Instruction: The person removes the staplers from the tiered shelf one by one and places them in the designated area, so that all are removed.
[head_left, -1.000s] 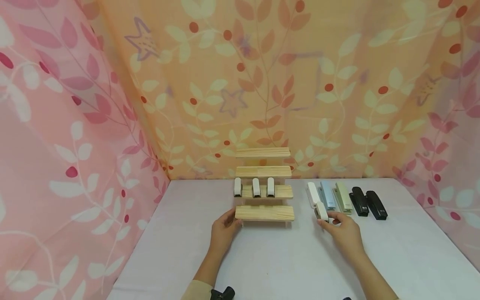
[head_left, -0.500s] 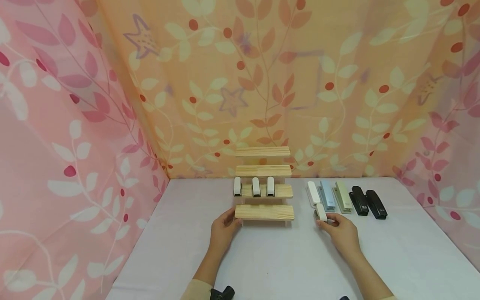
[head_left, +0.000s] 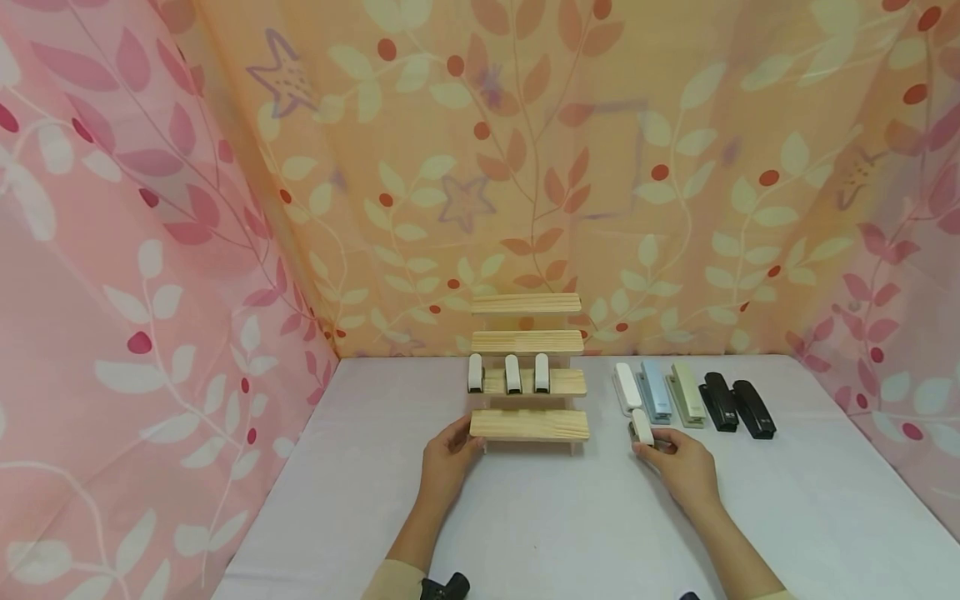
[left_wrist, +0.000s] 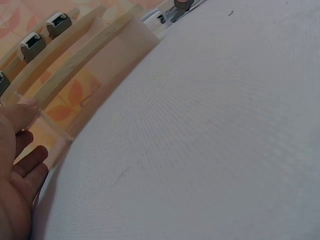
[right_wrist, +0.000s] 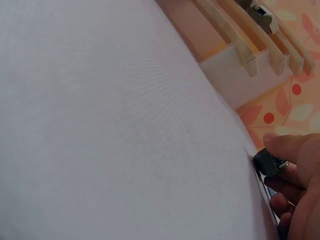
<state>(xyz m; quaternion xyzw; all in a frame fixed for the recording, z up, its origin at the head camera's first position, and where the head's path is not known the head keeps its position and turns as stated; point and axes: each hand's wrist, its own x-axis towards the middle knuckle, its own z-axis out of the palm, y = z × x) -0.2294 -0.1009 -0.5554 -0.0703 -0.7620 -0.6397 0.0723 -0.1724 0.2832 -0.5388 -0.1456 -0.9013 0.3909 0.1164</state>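
Observation:
My left hand [head_left: 446, 462] grips the left end of a tiered wooden display shelf [head_left: 529, 425], its thumb at the front corner of the lowest board. In the left wrist view the thumb [left_wrist: 24, 114] lies at the board's end, with the other fingers bent below. My right hand [head_left: 684, 468] pinches a small white stapler [head_left: 642, 426] between thumb and fingers, low by the table. Its dark end [right_wrist: 269, 162] shows in the right wrist view. Three white staplers [head_left: 513, 375] stand on the second board from the bottom, one at its left end.
Right of the shelf lies a row of staplers: white [head_left: 627, 388], light blue [head_left: 655, 392], pale green [head_left: 686, 395] and two black ones [head_left: 752, 410]. A white cloth [head_left: 525, 533] covers the table. Patterned curtains [head_left: 420, 250] hang behind and at both sides.
My right hand has shifted very slightly left and down with the small white stapler. The left hand stays at the shelf's end.

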